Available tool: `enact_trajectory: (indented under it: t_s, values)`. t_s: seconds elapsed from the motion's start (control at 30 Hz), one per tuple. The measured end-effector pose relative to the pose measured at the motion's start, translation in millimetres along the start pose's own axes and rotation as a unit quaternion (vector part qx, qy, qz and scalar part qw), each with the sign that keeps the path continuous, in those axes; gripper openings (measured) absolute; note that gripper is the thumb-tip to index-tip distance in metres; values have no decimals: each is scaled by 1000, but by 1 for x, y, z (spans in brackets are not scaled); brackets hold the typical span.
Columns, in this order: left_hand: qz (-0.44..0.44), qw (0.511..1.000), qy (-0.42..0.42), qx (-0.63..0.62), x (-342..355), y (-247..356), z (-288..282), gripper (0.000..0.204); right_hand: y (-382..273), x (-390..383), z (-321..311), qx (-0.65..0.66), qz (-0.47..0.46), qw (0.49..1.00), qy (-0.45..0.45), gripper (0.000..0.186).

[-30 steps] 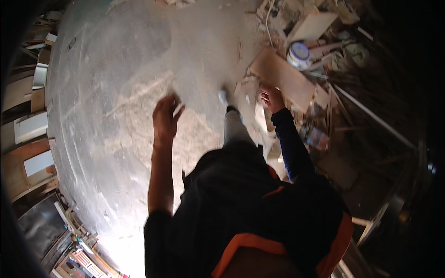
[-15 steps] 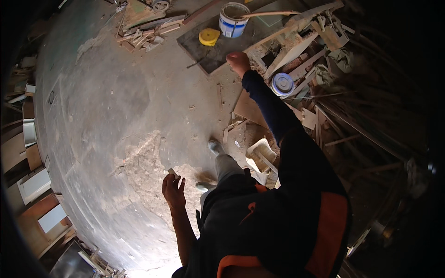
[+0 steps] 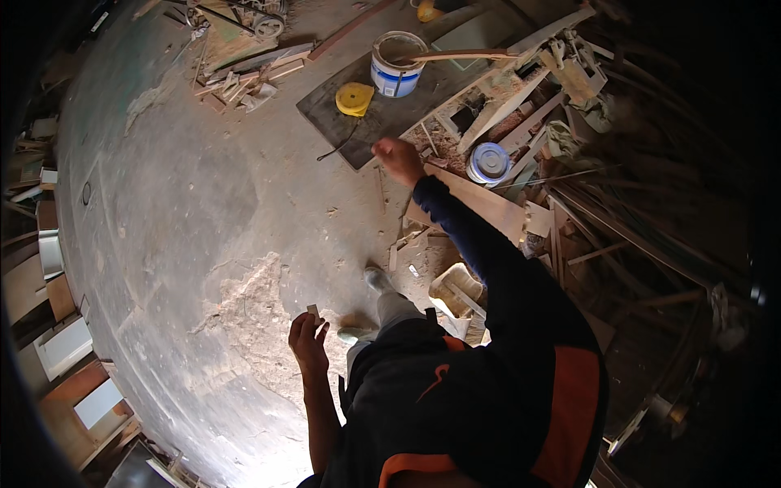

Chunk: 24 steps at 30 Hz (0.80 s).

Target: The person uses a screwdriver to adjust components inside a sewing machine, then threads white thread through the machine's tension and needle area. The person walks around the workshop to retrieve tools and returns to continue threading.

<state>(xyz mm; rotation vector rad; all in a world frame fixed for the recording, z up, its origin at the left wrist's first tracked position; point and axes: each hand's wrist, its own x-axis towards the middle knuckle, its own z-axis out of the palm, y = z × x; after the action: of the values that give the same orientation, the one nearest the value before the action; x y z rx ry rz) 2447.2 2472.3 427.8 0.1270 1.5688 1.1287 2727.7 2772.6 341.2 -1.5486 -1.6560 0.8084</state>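
Note:
My left hand is low in front of my body, pinching a small flat beige-grey piece that looks like wood or card. Its short end sticks up past the fingertips. My right arm reaches forward in a dark sleeve. The right hand is closed, fingers curled, above the near corner of a dark board on the floor; what it holds, if anything, is hidden. On the board stand a white-and-blue bucket with a wooden stick across its rim and a round yellow tape-measure-like case.
Wood scraps lie heaped to the right, with a lidded white-and-blue tub among them. A cut-open pale container sits by my legs. More offcuts lie at the far left. The concrete floor has a broken, rough patch.
The view has tilted, so the bucket and board sit lower and further left. My right hand has come slightly nearer the board's corner. In my left hand the small piece now points more upright.

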Motion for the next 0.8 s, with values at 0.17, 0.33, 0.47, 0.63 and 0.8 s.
enact_trajectory:
  t_s: [0.17,0.33,0.47,0.63,0.8]
  values:
    - [19,998,-16,54,5,7,17,16,-66,-74,17,254,166,883,-358,29]
    - [31,992,-61,107,7,7,30,18,-104,-139,33,266,158,796,-520,34]
    - [25,988,-80,129,15,1,35,20,-103,-145,35,274,174,783,-531,24]
    - [58,976,-129,163,22,1,49,21,-105,-138,30,268,151,828,-469,19]
    - [89,978,-146,118,27,-8,56,31,-93,-127,28,269,185,805,-496,19]
